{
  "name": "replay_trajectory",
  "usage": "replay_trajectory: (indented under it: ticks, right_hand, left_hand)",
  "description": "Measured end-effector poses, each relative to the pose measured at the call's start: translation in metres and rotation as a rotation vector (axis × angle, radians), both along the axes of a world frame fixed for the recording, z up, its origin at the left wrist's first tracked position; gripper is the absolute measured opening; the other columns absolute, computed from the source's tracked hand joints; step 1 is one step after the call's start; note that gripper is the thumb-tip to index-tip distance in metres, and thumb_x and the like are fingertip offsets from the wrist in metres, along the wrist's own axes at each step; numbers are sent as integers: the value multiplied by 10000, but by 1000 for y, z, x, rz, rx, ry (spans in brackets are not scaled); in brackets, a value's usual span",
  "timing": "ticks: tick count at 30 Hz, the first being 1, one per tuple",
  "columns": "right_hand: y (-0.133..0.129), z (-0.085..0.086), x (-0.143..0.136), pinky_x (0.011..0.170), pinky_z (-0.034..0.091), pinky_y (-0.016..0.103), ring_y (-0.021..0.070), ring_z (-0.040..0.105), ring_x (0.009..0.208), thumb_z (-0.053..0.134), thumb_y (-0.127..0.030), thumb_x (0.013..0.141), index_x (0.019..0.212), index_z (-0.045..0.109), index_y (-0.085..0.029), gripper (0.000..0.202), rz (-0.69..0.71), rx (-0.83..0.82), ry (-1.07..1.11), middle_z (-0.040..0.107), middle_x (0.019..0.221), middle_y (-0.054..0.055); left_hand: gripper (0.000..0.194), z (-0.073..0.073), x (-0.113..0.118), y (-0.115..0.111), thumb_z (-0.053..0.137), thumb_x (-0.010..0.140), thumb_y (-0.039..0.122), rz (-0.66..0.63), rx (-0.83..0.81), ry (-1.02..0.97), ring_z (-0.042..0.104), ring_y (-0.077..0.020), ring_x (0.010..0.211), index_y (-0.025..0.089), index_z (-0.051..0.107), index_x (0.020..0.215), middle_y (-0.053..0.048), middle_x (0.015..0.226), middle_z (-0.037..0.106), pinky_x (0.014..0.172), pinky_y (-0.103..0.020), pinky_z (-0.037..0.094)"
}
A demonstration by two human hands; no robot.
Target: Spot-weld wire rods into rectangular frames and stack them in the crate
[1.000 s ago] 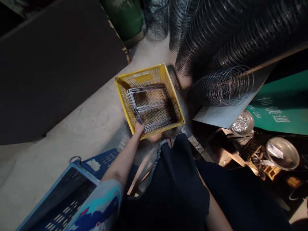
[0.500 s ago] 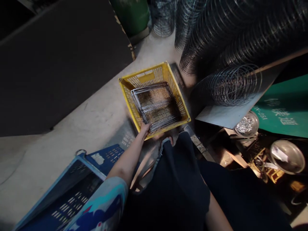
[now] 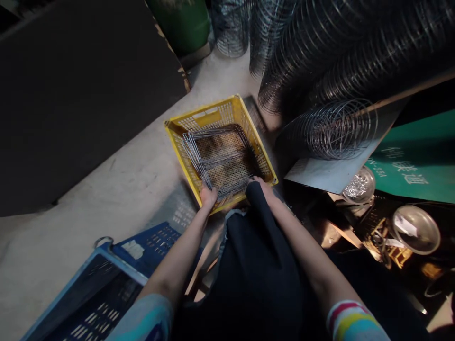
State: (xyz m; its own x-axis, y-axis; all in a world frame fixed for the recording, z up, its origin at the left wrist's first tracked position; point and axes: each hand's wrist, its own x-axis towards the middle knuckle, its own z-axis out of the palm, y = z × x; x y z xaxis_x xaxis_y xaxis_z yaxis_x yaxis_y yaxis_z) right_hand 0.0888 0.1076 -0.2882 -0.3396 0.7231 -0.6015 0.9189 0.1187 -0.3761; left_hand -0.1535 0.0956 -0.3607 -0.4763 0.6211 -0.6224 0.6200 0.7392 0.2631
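Bent wire frames (image 3: 222,161), rectangular with a middle bar, lie stacked inside a yellow plastic crate (image 3: 172,142) on the floor. My left hand (image 3: 208,196) is closed round the near-left corner of the frames, at the crate's near wall. At the near-right corner my right hand (image 3: 261,185) has its fingers bent over the frames' near side, together with an edge of the dark cloth (image 3: 263,255) that covers my lap. Its fingertips are partly hidden.
A blue crate (image 3: 121,265) stands at the lower left, and a dark panel (image 3: 81,99) fills the upper left. Tall wire coils (image 3: 305,61) stand upper right. Metal bowls (image 3: 415,229) sit at the right by a green sheet (image 3: 415,166).
My right hand has come up from beside my lap to the crate's near-right corner, pulling the cloth's edge along. The frames have shifted slightly at their left end. The view has moved a little.
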Motion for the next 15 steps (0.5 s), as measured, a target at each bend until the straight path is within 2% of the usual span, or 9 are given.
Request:
replay_trajectory:
  ticks: [4, 8, 12, 13, 15]
  right_hand:
    - [27, -44, -47, 1037, 421, 458, 295, 408, 1339, 723, -283, 786, 1401, 452, -238, 674, 144, -95, 34, 458, 1470, 125]
    - [41, -74, -63, 1026, 416, 516, 313, 377, 1368, 792, -342, 729, 1430, 404, -256, 805, 214, -164, 15, 436, 1496, 143]
    - [52, -78, -55, 1018, 407, 518, 329, 366, 1359, 792, -385, 734, 1457, 361, -234, 855, 224, -140, -39, 444, 1482, 167]
    - [54, -76, -54, 1023, 396, 519, 328, 363, 1352, 768, -376, 764, 1454, 368, -227, 811, 224, -113, -50, 452, 1473, 164]
    - [57, -71, -56, 1043, 357, 520, 313, 355, 1343, 651, -317, 874, 1399, 446, -211, 573, 234, -47, -63, 486, 1437, 153]
  left_hand:
    - [503, 9, -5, 7, 538, 951, 322, -35, 23, 11, 656, -287, 1052, 78, 452, 1382, -188, 1167, 660, 941, -467, 500]
    - [539, 12, -6, 10, 486, 927, 236, -55, 59, 12, 645, -366, 1098, -9, 396, 1399, -278, 1159, 657, 928, -431, 486]
    - [495, 13, -7, 9, 463, 918, 261, -42, 100, -3, 666, -360, 1038, 28, 444, 1355, -235, 1091, 684, 887, -411, 502]
    - [470, 13, -9, 10, 460, 917, 273, -35, 111, -11, 672, -352, 1016, 49, 471, 1330, -214, 1063, 692, 875, -403, 509]
    - [412, 13, -14, 12, 454, 918, 301, -16, 132, -29, 675, -338, 1000, 91, 528, 1265, -178, 1033, 699, 865, -388, 519]
